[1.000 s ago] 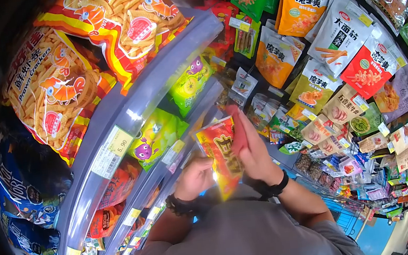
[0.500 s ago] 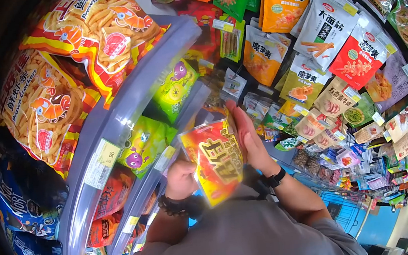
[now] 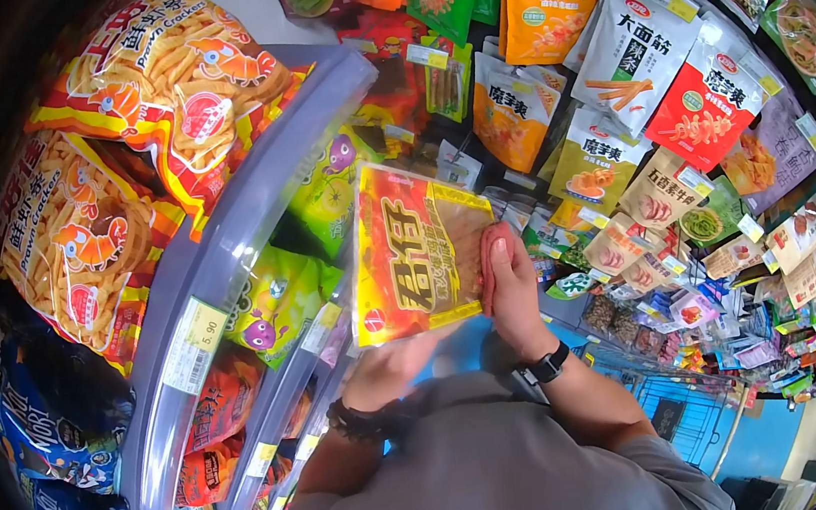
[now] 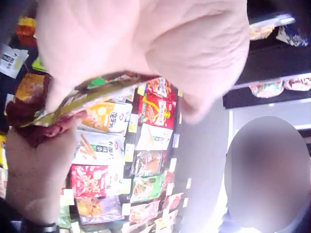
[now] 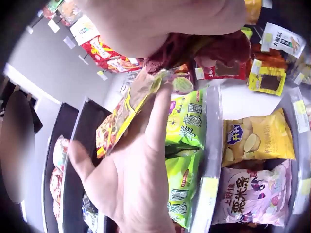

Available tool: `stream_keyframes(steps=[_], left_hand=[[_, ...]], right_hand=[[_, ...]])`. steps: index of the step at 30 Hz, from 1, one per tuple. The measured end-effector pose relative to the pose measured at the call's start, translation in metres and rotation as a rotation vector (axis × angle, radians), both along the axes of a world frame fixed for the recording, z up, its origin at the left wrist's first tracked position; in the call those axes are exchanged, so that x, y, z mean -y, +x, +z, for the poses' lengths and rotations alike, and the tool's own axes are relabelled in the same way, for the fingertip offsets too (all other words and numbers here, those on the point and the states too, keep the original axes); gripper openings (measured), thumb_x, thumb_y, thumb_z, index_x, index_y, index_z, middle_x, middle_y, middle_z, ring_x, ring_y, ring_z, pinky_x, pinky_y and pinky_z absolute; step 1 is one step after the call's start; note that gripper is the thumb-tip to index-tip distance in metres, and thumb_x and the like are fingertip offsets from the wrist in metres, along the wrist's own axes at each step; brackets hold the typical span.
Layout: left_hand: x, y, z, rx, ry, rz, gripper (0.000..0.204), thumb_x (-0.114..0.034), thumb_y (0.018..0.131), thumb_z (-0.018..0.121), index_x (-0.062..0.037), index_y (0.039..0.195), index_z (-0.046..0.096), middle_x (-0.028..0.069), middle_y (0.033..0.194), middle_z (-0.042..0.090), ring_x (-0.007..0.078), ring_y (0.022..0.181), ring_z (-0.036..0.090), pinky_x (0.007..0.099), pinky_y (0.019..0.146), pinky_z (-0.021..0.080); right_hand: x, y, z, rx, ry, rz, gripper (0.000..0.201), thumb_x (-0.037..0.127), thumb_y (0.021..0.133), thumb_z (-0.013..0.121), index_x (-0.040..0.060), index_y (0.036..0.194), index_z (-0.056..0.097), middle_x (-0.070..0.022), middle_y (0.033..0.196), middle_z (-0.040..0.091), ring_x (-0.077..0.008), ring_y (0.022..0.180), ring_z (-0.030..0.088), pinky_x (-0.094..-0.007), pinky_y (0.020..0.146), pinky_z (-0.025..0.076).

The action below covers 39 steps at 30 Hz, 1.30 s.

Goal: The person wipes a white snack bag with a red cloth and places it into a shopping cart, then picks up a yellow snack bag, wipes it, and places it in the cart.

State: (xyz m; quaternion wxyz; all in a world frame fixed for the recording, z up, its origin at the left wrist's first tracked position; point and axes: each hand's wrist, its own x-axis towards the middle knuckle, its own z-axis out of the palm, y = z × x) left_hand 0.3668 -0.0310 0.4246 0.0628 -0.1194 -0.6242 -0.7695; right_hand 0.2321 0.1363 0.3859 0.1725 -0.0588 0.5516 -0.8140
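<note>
In the head view a red and yellow snack packet (image 3: 413, 254) is tilted, its printed front showing. My right hand (image 3: 516, 293) grips a dark red cloth (image 3: 491, 251) at the packet's right edge, thumb on top. Below the packet is my left hand (image 3: 398, 365), fingers hidden behind it. The right wrist view shows the left palm (image 5: 136, 179) with straight fingers and the thumb spread, against the packet (image 5: 126, 114); the cloth (image 5: 209, 48) lies under the right hand (image 5: 180, 22). In the left wrist view the packet (image 4: 87, 99) is seen edge-on.
Prawn cracker bags (image 3: 88, 231) and green bags (image 3: 278, 305) fill shelves at the left, behind a clear shelf edge (image 3: 266, 160). Hanging packets (image 3: 636, 48) cover the rack at the right. A blue wire basket (image 3: 678, 416) stands at lower right.
The packet has moved up and turned, showing more of its front. My left thumb has come off its front, and that hand is lower. My right fingers now close round the cloth at the packet's edge.
</note>
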Motion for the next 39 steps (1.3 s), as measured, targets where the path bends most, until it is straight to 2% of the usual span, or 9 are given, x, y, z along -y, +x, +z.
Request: stream_keyframes(steps=[4, 10, 13, 22, 25, 30, 36, 37, 39], left_hand=[[-0.031, -0.011, -0.002, 0.085, 0.577, 0.024, 0.067, -0.038, 0.118, 0.036, -0.0031, 0.172, 0.018, 0.0224, 0.174, 0.033, 0.0426, 0.16, 0.035, 0.0628, 0.133, 0.023], [-0.034, -0.021, -0.017, 0.05, 0.493, 0.014, 0.074, -0.054, 0.118, 0.031, -0.0055, 0.173, 0.018, 0.017, 0.175, 0.032, 0.0359, 0.161, 0.035, 0.0583, 0.132, 0.028], [-0.04, -0.026, -0.015, 0.191, 0.477, 0.083, 0.081, -0.063, 0.116, 0.03, -0.0073, 0.174, 0.017, 0.0147, 0.176, 0.03, 0.0326, 0.163, 0.032, 0.0526, 0.132, 0.029], [-0.025, -0.021, -0.004, 0.185, 0.692, -0.018, 0.085, -0.069, 0.112, 0.034, -0.0116, 0.174, 0.023, 0.0093, 0.175, 0.037, 0.0311, 0.16, 0.038, 0.0518, 0.127, 0.037], [-0.023, -0.02, 0.016, 0.152, 0.711, -0.05, 0.091, -0.074, 0.109, 0.038, -0.0101, 0.173, 0.024, 0.0094, 0.173, 0.04, 0.0331, 0.155, 0.045, 0.0574, 0.123, 0.043], [-0.02, -0.024, 0.014, 0.19, 0.748, -0.029, 0.091, -0.074, 0.108, 0.039, -0.0105, 0.172, 0.026, 0.0144, 0.166, 0.049, 0.0388, 0.149, 0.053, 0.0644, 0.12, 0.044], [-0.027, -0.034, -0.002, 0.246, 0.614, 0.175, 0.055, -0.027, 0.115, 0.057, -0.0089, 0.165, 0.04, 0.0123, 0.159, 0.056, 0.0322, 0.144, 0.057, 0.0575, 0.121, 0.046], [-0.037, -0.043, 0.004, 0.18, 0.765, 0.14, 0.053, 0.0, 0.108, 0.062, -0.0068, 0.159, 0.047, 0.0091, 0.151, 0.061, 0.027, 0.141, 0.059, 0.0522, 0.118, 0.049], [-0.035, -0.051, -0.034, 0.277, 0.444, 0.24, 0.061, 0.007, 0.102, 0.067, -0.0029, 0.158, 0.045, 0.0082, 0.147, 0.062, 0.0227, 0.14, 0.058, 0.0434, 0.117, 0.049]], right_hand=[[0.015, 0.008, -0.009, -0.339, 0.115, -0.147, 0.056, 0.031, 0.118, 0.051, -0.0037, 0.161, 0.042, -0.0153, 0.151, 0.06, -0.0244, 0.136, 0.059, -0.0378, 0.116, 0.047], [0.007, 0.01, -0.003, -0.782, 0.378, -0.121, 0.067, 0.042, 0.116, 0.048, -0.0062, 0.163, 0.041, -0.0267, 0.168, 0.045, -0.0394, 0.159, 0.041, -0.0476, 0.129, 0.032], [0.007, 0.019, 0.014, -1.206, 0.493, 0.044, 0.075, 0.054, 0.114, 0.044, -0.0058, 0.16, 0.046, -0.0244, 0.166, 0.048, -0.0432, 0.158, 0.041, -0.055, 0.13, 0.03], [-0.01, 0.013, 0.03, -1.419, 0.813, 0.099, 0.079, 0.047, 0.096, 0.069, 0.0014, 0.158, 0.051, -0.0239, 0.168, 0.045, -0.046, 0.156, 0.042, -0.0583, 0.129, 0.031], [-0.022, 0.012, 0.014, -1.266, 0.783, -0.022, 0.071, 0.039, 0.106, 0.064, -0.0014, 0.161, 0.045, -0.0258, 0.171, 0.041, -0.0445, 0.158, 0.041, -0.0555, 0.13, 0.03], [-0.031, 0.004, -0.015, -0.519, 0.07, 0.006, 0.061, 0.041, 0.117, 0.045, -0.0031, 0.16, 0.042, -0.0224, 0.171, 0.041, -0.0386, 0.157, 0.043, -0.051, 0.13, 0.031], [-0.065, -0.011, -0.029, 0.531, -1.056, 0.423, 0.074, 0.063, 0.115, 0.036, 0.0057, 0.161, 0.045, -0.0183, 0.164, 0.05, -0.0356, 0.149, 0.052, -0.0542, 0.122, 0.044], [-0.066, -0.005, -0.015, 0.515, -0.922, 0.344, 0.076, 0.066, 0.113, 0.036, 0.008, 0.162, 0.044, -0.0181, 0.162, 0.052, -0.0357, 0.145, 0.055, -0.0547, 0.121, 0.046], [-0.061, 0.01, 0.026, 0.485, -0.652, 0.187, 0.081, 0.073, 0.11, 0.037, 0.0127, 0.164, 0.043, -0.0175, 0.159, 0.056, -0.0359, 0.139, 0.06, -0.0557, 0.117, 0.05]])
